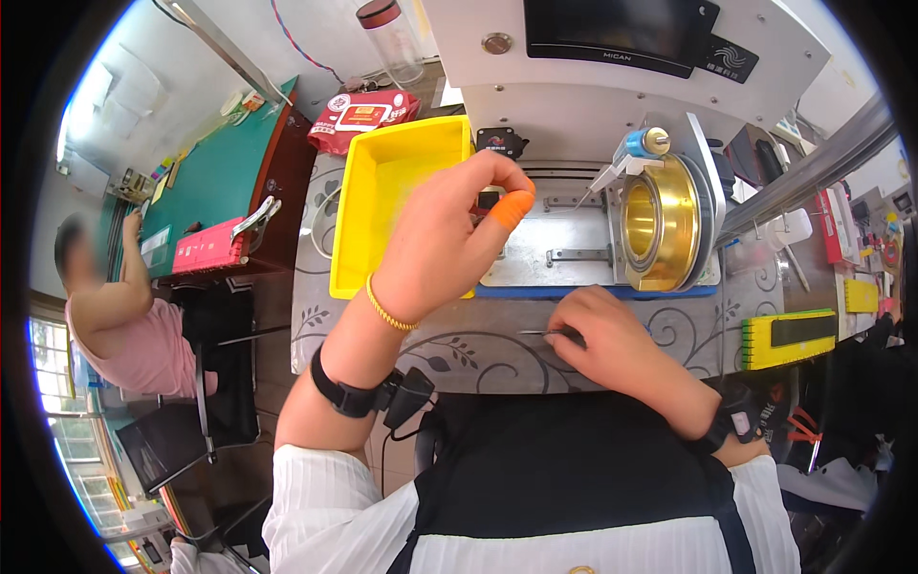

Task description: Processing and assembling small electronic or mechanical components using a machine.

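Observation:
My left hand (454, 230) is raised over the right side of a yellow plastic bin (359, 206). An orange cover sits on its thumb, and the thumb and index finger meet in a pinch; what they hold, if anything, I cannot make out. Low at the front edge of the metal machine bed (516, 263), my right hand (612, 335) is closed round slim dark tweezers (564, 334), whose tips point left above the patterned tabletop. Right of the bed stands a brass-coloured round fixture (660, 225), with a blue-and-white dispensing nozzle (626, 153) angled down beside it.
Behind the bed rises a white machine housing (593, 110) with a dark screen (622, 33). A red wipes pack (363, 117) lies beyond the bin. A yellow-and-black block (789, 340) lies at right. Another person (124, 325) sits by a green-topped desk at left.

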Tool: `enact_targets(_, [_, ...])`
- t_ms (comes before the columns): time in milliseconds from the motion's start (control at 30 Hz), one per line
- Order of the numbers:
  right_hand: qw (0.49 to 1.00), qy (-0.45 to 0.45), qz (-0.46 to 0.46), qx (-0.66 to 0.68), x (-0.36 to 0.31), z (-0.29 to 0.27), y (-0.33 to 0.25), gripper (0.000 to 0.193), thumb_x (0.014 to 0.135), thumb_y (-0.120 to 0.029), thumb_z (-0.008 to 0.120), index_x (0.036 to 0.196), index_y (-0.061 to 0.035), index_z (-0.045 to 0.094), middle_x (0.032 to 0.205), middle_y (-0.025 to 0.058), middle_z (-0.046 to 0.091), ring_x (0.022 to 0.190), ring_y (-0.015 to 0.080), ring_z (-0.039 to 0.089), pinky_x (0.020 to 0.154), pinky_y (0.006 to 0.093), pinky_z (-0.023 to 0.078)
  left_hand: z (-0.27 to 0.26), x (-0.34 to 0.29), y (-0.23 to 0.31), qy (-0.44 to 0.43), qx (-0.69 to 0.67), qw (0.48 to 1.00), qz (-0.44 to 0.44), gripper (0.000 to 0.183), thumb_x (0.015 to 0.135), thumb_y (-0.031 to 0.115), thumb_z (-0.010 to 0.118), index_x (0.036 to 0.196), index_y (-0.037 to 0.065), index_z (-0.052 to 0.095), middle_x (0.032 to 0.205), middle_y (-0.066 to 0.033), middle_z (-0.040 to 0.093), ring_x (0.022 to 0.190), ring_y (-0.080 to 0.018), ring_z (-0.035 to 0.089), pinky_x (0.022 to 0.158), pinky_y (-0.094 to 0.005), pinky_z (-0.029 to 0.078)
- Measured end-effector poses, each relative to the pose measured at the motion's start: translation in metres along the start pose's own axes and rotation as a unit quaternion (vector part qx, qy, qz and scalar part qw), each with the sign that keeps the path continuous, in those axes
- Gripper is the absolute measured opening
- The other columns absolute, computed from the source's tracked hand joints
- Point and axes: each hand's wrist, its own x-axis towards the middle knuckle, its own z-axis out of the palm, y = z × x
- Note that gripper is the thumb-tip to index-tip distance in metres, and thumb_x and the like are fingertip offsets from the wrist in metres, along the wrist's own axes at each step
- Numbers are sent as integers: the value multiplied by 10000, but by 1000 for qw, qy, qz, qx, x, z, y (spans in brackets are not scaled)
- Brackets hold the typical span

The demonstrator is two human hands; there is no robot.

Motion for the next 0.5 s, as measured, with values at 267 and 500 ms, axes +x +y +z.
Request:
enact_targets(267, [998,43,-13,40,27,-65,-44,217,845,-141,655,941,-34,492,817,147,607,651,309,627,528,378,495,0,11,-7,-144,-33,988,-42,71,902,78,624,941,30,589,876,-20,628,807,-113,567,774,-255,456])
enact_targets(500, [989,101,-15,-107,58,-58,-45,221,918,-210,604,975,-27,495,805,121,562,674,304,615,544,387,495,4,10,-22,-92,-216,960,-151,110,940,97,586,1026,35,560,913,6,579,860,-78,540,793,-221,449])
